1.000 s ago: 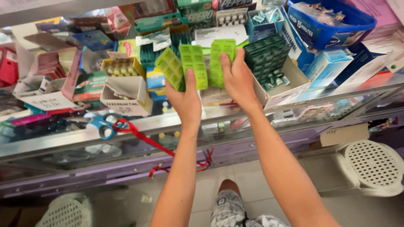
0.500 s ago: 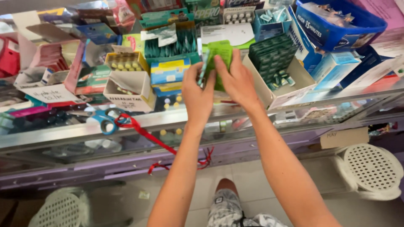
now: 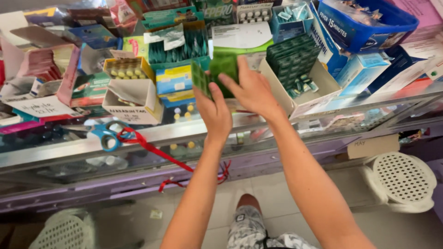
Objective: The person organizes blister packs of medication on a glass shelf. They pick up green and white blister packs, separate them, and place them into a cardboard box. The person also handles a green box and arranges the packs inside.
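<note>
Two hands meet over the glass counter (image 3: 286,124), gripping green pill strips (image 3: 217,74) between them. Left hand (image 3: 214,110) is closed on the strips' left edge, thumb across the front; right hand (image 3: 251,90) clasps the right side, fingers curled behind. Strips stand upright, long axis vertical, faces toward the camera, just beside an open box of dark green strips (image 3: 300,74). Blue-handled scissors (image 3: 106,134) lie well left.

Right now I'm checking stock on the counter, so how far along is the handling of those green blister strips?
Done: the green blister strips are gathered into one bunch rather than lying loose. In hand: the left hand and right hand both grip that bunch above the glass counter. Left: the bunch is not yet set down; the open white box beside it already holds similar dark green strips.
</note>
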